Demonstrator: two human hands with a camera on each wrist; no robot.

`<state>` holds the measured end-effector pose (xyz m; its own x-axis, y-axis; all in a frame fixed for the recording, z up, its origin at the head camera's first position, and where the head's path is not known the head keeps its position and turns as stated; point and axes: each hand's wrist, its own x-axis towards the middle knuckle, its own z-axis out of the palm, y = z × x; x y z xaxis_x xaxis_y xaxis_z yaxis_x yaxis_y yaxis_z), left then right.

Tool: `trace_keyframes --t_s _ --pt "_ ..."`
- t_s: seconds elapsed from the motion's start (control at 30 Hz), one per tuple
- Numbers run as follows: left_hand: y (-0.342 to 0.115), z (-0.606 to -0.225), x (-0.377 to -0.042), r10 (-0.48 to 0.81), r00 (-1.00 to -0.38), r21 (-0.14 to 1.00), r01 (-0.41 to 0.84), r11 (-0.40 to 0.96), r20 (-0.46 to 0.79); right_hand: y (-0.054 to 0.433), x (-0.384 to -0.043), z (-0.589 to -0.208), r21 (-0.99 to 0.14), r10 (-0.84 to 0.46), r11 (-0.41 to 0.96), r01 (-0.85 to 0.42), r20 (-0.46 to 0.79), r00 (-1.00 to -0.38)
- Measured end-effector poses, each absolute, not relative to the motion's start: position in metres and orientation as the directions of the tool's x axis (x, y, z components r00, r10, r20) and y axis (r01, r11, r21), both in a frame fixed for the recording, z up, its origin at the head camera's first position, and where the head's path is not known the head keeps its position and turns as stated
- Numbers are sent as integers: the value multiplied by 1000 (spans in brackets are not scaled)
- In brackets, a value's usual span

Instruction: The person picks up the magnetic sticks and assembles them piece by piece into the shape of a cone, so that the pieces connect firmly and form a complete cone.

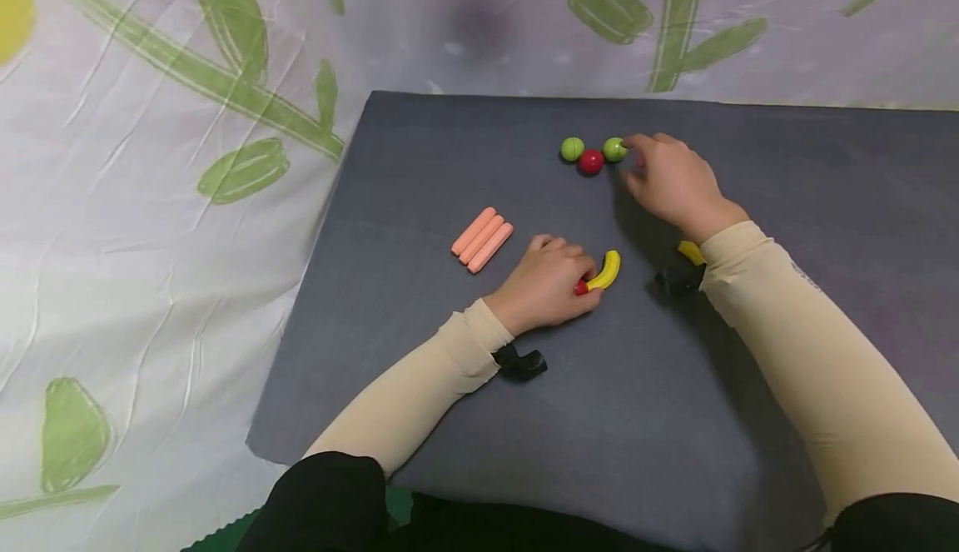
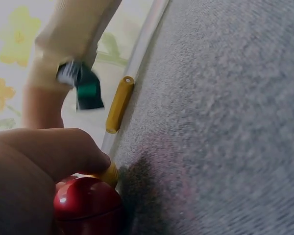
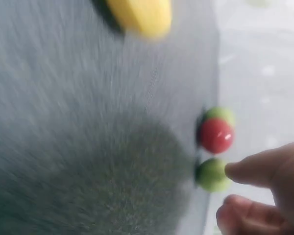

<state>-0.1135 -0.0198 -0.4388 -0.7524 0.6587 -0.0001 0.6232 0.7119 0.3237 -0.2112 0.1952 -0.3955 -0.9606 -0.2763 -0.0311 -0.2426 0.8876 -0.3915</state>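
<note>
On the grey mat my left hand (image 1: pixel 550 285) curls round a shiny red ball (image 2: pixel 88 205) with a seam. A toy banana (image 1: pixel 605 271) lies between its thumb and index finger, tip pointing away; the left wrist view shows a fingertip against its yellow end (image 2: pixel 110 175). Most of the grip is hidden. Farther back my right hand (image 1: pixel 674 177) reaches over with its index fingertip at a green ball (image 1: pixel 615 150). The thumb is apart below it. Beside that ball sit a red ball (image 1: pixel 590 161) and another green ball (image 1: pixel 572 149).
Three pink sausage-like sticks (image 1: pixel 482 240) lie side by side left of my left hand. A second yellow piece (image 1: pixel 691 252) shows partly behind the right wrist. A flower-printed white sheet (image 1: pixel 464 36) borders the mat (image 1: pixel 419 152) at the back and left.
</note>
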Motion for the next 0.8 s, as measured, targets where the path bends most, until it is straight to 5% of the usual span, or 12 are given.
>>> trace_keyframes --t_s 0.4,0.8 --pt "-21 -445 -107 665 -746 327 636 699 28 198 -249 -413 -329 -296 917 -227 -177 -939" --pt "-24 -446 -109 663 -747 333 638 694 49 196 -210 -415 -434 -274 880 -193 -133 -952"
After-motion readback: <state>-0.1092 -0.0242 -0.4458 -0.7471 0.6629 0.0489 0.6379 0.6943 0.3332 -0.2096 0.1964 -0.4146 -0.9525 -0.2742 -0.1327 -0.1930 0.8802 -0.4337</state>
